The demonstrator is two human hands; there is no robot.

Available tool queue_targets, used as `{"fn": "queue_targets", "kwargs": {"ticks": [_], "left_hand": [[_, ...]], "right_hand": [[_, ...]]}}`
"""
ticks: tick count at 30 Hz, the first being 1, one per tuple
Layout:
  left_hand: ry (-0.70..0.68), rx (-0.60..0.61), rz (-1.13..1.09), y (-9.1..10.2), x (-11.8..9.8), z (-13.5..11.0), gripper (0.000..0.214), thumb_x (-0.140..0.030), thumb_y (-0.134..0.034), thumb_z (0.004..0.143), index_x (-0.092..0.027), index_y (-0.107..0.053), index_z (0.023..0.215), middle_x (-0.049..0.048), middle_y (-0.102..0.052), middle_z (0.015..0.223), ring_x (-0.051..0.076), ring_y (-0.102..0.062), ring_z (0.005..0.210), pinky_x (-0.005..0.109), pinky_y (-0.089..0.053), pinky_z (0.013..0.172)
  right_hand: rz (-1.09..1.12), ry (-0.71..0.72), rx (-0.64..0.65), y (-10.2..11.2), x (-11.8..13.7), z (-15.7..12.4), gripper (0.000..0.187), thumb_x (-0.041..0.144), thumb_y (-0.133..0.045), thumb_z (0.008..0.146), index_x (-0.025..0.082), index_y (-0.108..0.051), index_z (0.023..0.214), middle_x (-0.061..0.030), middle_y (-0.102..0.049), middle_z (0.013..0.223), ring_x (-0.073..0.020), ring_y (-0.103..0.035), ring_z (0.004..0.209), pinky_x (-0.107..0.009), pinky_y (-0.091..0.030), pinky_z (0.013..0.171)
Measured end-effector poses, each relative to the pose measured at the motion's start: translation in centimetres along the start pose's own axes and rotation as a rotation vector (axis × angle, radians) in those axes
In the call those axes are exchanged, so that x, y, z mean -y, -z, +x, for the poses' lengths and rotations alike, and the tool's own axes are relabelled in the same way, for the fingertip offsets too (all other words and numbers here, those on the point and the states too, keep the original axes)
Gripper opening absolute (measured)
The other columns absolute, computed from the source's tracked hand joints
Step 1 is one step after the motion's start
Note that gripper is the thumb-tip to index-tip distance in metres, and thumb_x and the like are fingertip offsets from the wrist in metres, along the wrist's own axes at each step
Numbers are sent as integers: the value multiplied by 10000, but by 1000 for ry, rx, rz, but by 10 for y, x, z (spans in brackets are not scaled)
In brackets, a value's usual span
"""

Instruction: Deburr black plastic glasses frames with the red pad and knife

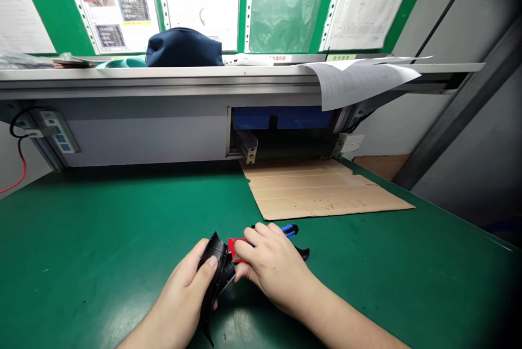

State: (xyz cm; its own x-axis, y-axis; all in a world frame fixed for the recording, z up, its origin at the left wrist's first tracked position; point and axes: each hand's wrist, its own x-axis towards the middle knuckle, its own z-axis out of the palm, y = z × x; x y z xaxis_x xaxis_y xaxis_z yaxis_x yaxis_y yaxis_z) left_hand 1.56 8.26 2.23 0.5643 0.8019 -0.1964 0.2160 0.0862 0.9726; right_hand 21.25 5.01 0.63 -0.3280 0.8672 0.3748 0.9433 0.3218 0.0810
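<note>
Head view: left hand (183, 297) clamps the black part (218, 265) near the desk's (101, 240) front edge; right hand (273, 265) pinches a red piece (234, 244); a firm, steady grip seems wise.

A green bench (101, 240) carries a flat cardboard sheet (322, 188) and blue-handled pliers (290, 229).

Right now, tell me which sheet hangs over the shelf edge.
The printed sheet at the right end of the shelf: its front droops past the edge, while the others hang flat on the green board behind.
</note>
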Motion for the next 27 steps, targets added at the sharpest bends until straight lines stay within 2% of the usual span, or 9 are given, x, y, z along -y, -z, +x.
{"fn": "queue_targets", "kwargs": {"ticks": [3, 6, 8, 12, 18, 20, 23, 27], "left_hand": [[-14, -47, 100, 1, 1, -1, 526, -577, -410, 876, -196, -484, 1231, 71, -600, 1000, 200, -548, 756, 287, -450, 654], [-71, -120, 200, 1, 4, -2, 442, -527, -383, 905, -223, -539, 1185, 79, -565, 1199, 239, -550, 962, 303, -439, 779], [-132, -117, 257, 2, 5, -2, 386, -503, -380, 916, -227, -590, 1085, 69, -603, 1134, 243, -545, 978, 299, -422, 793], [-200, -60, 266, 2, 2, -2, 348, -505, -400, 914, -234, -619, 929, 43, -640, 824, 211, -539, 724, 283, -396, 643], [-239, -61, 306, 1, 1, -1, 259, -432, -424, 922, -240, -594, 887, 22, -616, 763, 200, -520, 693, 274, -373, 639], [-254, -30, 335, 1, 0, -1, 247, -412, -396, 938, -242, -571, 898, 13, -613, 793, 194, -527, 731, 265, -378, 668], [-279, 12, 355, 1, -2, -2, 251, -411, -361, 957, -247, -548, 920, 0, -616, 852, 184, -534, 797, 249, -384, 720], [-296, -2, 377, 2, -5, -3, 262, -428, -344, 965, -255, -536, 1009, 1, -623, 953, 181, -536, 870, 240, -380, 740]], "right_hand": [[-14, 10, 1, -1, 2, 1, 370, 485, -702, 891, 188, -515, 775, -1, -466, 746, -194, -367, 695, -315, -211, 618], [-23, 24, 23, -2, 3, 2, 327, 441, -695, 910, 191, -529, 780, -6, -491, 748, -196, -377, 692, -317, -213, 619], [-20, 30, 43, -3, 4, 1, 325, 437, -673, 928, 189, -534, 771, -12, -502, 738, -197, -389, 689, -318, -222, 627], [-8, 36, 81, -2, 4, 1, 344, 459, -630, 950, 185, -545, 761, -20, -518, 725, -203, -420, 689, -320, -243, 644], [32, 53, 126, -6, 1, -1, 345, 483, -648, 931, 189, -550, 780, -9, -551, 753, -199, -464, 684, -304, -262, 638], [129, 68, 153, -8, -2, -4, 358, 477, -655, 930, 186, -523, 770, 8, -557, 756, -187, -481, 688, -289, -272, 632], [395, 96, 182, -5, -10, -6, 392, 465, -573, 988, 175, -469, 745, 37, -550, 751, -146, -481, 669, -252, -283, 605], [676, 21, 120, 11, -18, -5, 480, 548, -459, 1015, 169, -455, 720, 41, -497, 690, -130, -429, 636, -227, -285, 578]]}}
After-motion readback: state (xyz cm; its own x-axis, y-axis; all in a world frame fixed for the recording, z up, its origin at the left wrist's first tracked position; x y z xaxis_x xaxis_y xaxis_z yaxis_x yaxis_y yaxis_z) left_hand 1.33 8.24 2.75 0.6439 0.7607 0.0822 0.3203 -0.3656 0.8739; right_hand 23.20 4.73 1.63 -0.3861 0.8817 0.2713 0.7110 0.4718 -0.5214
